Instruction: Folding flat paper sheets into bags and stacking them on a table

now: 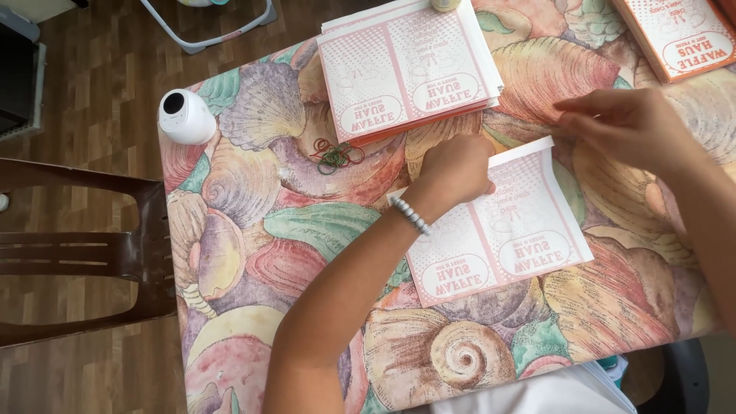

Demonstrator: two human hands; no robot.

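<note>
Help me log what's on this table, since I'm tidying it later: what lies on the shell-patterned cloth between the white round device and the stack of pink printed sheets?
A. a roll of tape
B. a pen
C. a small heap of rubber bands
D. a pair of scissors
C: a small heap of red and green rubber bands lies on the tablecloth, between the white round device and the stack of pink printed sheets.

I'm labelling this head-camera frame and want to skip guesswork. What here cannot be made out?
- Left hand: fingertips curled under, so their contact with the pink-and-white paper sheet is hidden.
- Right hand: its grip on the sheet's far corner is blurred.
- Second stack of sheets: cut off by the frame's top-right edge.
- Rubber bands: too small to count.
- Round object on the nearer stack: cut off by the top edge.
</note>
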